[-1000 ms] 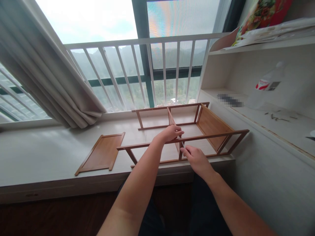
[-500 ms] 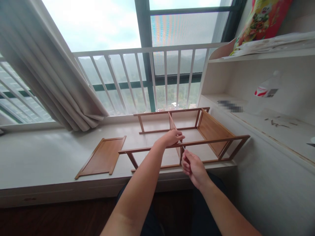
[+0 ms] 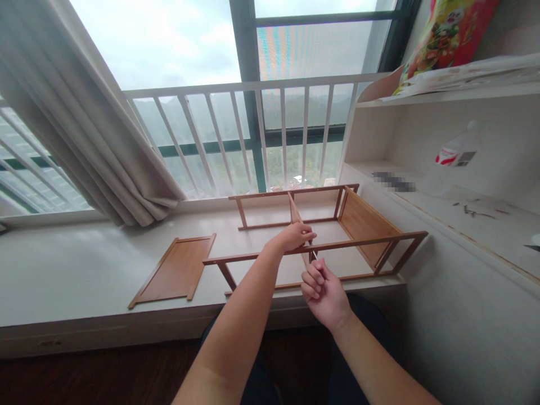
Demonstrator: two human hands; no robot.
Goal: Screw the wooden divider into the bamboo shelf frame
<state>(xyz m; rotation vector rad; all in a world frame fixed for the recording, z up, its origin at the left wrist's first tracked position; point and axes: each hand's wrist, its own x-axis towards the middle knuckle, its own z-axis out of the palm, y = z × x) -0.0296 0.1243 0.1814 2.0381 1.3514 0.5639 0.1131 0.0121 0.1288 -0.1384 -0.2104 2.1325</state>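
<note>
Head view: at the centre of the frame a wooden rack [image 3: 320,236] lies on its side on the white sill [image 3: 84,270], its long rails running left to right. The left hand [image 3: 295,236] rests on the near upper rail where the middle divider [image 3: 295,212] meets it, fingers curled down over the joint. The right hand [image 3: 323,289] sits just below, fingers closed on a thin metal tool [image 3: 314,256] whose tip points up at that same joint; whether it is a hex key or a screwdriver cannot be told. A loose panel [image 3: 177,269] lies flat at left centre, well apart from the rack. On the shelf [image 3: 485,225] at right are small screws [image 3: 472,212] and a bottle [image 3: 453,157]; a curtain [image 3: 71,129] hangs at upper left.

The step in hand looks like fastening the divider to the rail. The next move probably calls for keeping the tool seated square in the fastener and turning it while the left hand keeps the joint from shifting.
</note>
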